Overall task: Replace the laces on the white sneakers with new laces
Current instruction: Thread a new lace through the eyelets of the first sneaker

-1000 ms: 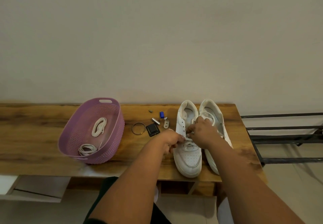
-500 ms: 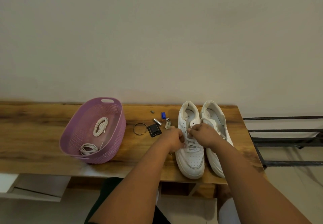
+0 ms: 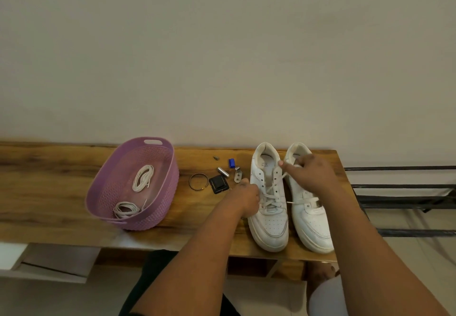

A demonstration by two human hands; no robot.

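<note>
Drawing the old lace (image 3: pixel 278 184) up out of the left sneaker (image 3: pixel 269 199) on the table (image 3: pixel 49 187), the pinching right hand (image 3: pixel 312 177) wanted a steady pull while the curled left hand (image 3: pixel 246 198) braced the shoe.

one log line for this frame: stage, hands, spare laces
stage: unlacing left sneaker | right hand: pulling old lace up | left hand: steadying sneaker | new laces: in purple basket
</note>
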